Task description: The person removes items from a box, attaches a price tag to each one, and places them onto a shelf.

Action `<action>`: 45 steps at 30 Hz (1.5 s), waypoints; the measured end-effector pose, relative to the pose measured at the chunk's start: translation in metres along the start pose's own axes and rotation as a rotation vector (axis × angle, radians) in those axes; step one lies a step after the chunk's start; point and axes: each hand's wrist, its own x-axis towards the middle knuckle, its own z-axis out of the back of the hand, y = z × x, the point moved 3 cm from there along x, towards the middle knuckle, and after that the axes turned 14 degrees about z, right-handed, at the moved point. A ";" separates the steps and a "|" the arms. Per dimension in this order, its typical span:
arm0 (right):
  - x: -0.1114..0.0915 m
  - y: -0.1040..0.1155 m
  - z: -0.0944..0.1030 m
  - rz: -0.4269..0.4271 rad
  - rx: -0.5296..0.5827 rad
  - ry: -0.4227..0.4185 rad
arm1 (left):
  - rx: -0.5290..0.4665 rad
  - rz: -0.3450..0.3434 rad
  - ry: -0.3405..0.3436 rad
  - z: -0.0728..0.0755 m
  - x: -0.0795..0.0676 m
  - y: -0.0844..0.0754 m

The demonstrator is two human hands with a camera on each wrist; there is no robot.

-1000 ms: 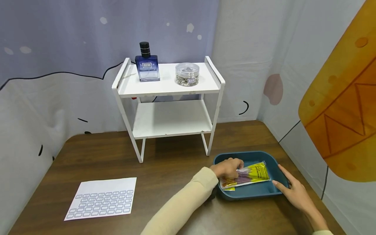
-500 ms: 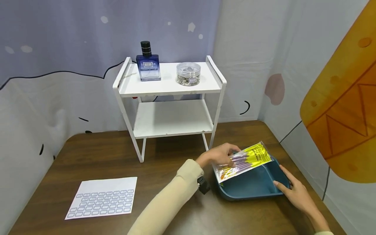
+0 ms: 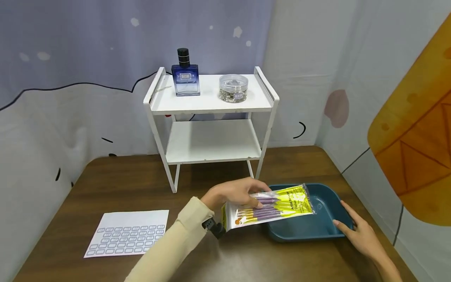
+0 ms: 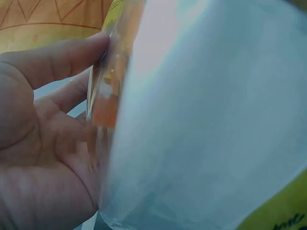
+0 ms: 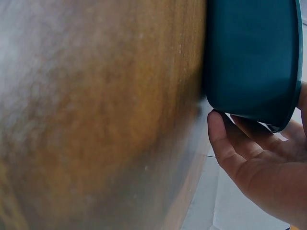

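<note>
A flat clear packet of paintbrushes, purple-handled with a yellow label, is pinched by my left hand near its bristle end. It hangs tilted above the left side of a dark teal tray. In the left wrist view the white back of the paintbrush packet fills most of the picture, with the left hand at its edge. My right hand holds the tray's right rim, thumb over the edge and fingers outside. From the right wrist, the fingers show against the tray's outer wall.
A white two-tier rack stands at the back of the wooden table. On its top shelf are a blue perfume bottle and a clear round jar of small metallic-looking pieces. A sheet of printed labels lies at left.
My left hand has lifted the paintbrush packet out of the tray and carried it leftward. The right hand stays at the tray's rim. The head view has shifted slightly.
</note>
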 end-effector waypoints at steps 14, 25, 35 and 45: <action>0.000 -0.003 0.001 -0.022 0.001 0.030 | -0.021 0.042 0.016 0.004 -0.056 0.069; 0.001 -0.001 0.001 -0.017 -0.012 0.025 | -0.007 0.155 -0.057 -0.011 -0.062 0.127; 0.001 -0.002 0.001 -0.010 -0.015 0.023 | 0.188 0.088 -0.242 -0.020 -0.058 0.137; 0.002 -0.001 0.001 -0.017 -0.011 0.029 | 0.286 0.216 -0.373 -0.027 -0.057 0.131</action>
